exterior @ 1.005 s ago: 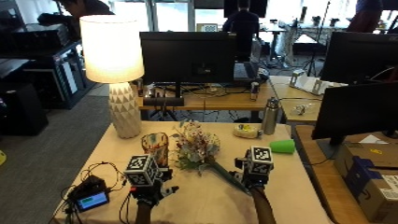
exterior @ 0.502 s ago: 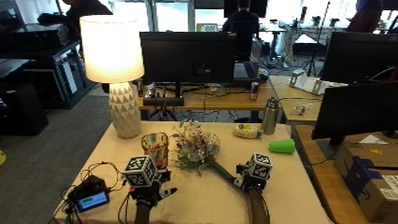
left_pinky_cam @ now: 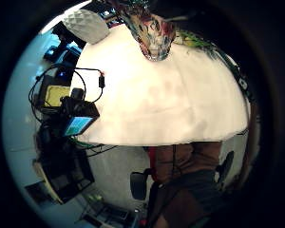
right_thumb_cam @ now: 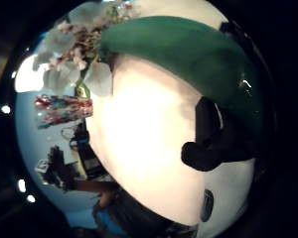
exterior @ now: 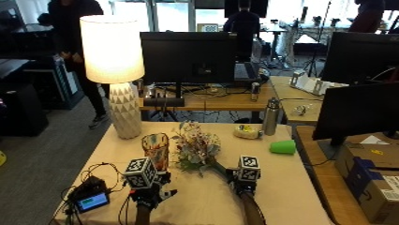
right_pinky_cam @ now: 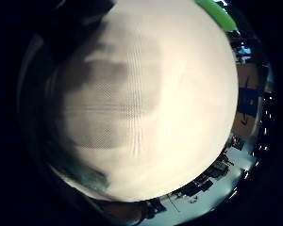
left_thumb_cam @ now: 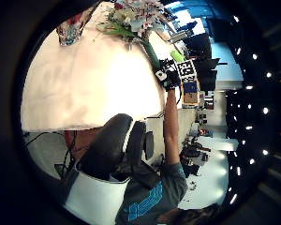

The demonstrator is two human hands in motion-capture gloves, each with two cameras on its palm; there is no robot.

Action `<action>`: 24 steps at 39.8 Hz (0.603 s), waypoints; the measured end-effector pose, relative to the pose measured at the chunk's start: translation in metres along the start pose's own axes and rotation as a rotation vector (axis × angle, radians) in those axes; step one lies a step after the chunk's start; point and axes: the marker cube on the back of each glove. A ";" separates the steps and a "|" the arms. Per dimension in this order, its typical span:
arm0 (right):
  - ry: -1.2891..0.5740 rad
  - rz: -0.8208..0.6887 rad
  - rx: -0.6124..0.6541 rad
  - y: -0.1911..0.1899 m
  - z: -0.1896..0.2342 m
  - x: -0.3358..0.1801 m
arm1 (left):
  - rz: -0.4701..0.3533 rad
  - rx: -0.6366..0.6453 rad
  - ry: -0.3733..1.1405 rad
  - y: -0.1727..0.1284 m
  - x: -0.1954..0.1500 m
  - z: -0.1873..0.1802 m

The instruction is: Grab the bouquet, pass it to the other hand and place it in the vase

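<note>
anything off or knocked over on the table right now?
One thing: the green cup lies on its side near the table's right edge instead of standing. The vase is upright, and the bouquet is tilted only because the right hand grips its stem. Nothing looks spilled or damaged.

A bouquet of pale white and pink flowers with a green wrapped stem [exterior: 198,151] lies tilted, blooms to the far left, stem toward the near right; just left of the blooms a colourful patterned glass vase [exterior: 156,146] stands upright on the cream worktop [exterior: 205,201]
</note>
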 end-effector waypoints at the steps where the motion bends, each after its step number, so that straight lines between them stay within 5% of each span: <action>1: 0.081 0.062 -0.001 -0.004 0.005 0.007 | 0.001 0.000 0.001 -0.001 -0.001 0.001; 17: 0.228 0.176 0.172 -0.012 0.005 0.014 | -0.010 -0.002 0.017 -0.003 -0.006 0.002; 24: -0.011 0.218 0.243 -0.010 -0.005 0.014 | 0.036 0.013 0.056 -0.010 0.004 -0.012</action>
